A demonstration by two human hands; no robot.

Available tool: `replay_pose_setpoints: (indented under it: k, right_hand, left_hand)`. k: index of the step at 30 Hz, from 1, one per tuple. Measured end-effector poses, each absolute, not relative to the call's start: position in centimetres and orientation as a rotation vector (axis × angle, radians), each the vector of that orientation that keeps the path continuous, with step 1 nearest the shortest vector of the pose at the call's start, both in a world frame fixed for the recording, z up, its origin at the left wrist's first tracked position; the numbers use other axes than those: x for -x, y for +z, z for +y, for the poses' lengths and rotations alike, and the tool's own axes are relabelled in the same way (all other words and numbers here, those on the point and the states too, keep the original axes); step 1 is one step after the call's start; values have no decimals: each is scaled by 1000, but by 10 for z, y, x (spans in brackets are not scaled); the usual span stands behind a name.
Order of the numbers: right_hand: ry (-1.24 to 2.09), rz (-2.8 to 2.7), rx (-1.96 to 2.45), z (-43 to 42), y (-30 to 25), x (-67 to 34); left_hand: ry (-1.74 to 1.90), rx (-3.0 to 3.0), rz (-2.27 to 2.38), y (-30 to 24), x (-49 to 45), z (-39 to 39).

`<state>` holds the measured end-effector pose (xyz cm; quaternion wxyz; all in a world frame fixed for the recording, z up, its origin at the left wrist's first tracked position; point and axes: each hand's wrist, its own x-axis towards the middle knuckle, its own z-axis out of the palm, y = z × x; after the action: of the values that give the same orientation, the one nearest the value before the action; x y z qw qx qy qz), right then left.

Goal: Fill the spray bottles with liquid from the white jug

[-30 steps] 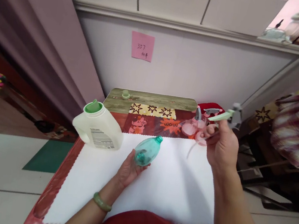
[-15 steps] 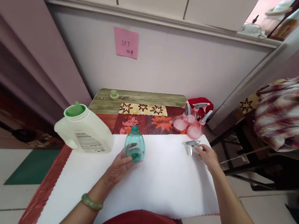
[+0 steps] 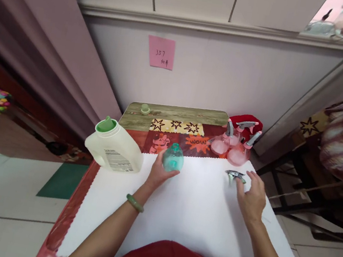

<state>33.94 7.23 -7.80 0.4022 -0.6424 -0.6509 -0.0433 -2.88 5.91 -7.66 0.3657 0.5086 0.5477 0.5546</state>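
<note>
My left hand (image 3: 162, 171) is wrapped round a clear green spray bottle (image 3: 173, 160), which stands upright with its threaded neck uncapped. A grey spray head (image 3: 235, 175) lies on its side on the white cloth to the right. Beside it my right hand (image 3: 251, 198) is open, thumb and fingers apart. The thumb tip is very close to the spray head; whether they touch I cannot tell. At the left stands a large whitish jug (image 3: 122, 151) with a handle and a green spout (image 3: 106, 125) in its mouth.
Pink spray bottles (image 3: 238, 154) with grey triggers stand together at the table's back right, a red cloth item (image 3: 246, 122) behind them. A green cap (image 3: 145, 108) sits on the wooden-patterned board at the back left. White cloth (image 3: 190, 218) covers the front.
My right fingers have come off the spray head and spread apart; it now lies on the cloth. The green bottle is more upright, with my left hand round its side. The view has shifted.
</note>
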Motion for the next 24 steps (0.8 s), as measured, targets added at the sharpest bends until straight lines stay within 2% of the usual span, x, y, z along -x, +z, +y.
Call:
replay_pose_setpoints:
  k: [6, 17, 24]
  right_hand:
    - [-22, -1854, 1383, 52, -84, -290]
    - [784, -1826, 1343, 53, -89, -212]
    - [847, -1759, 1265, 90, -97, -137]
  left_hand:
    - [1333, -1467, 1671, -96, 8, 70]
    - [1262, -1602, 1788, -113, 5, 69]
    - [1371, -1614, 1650, -115, 9, 65]
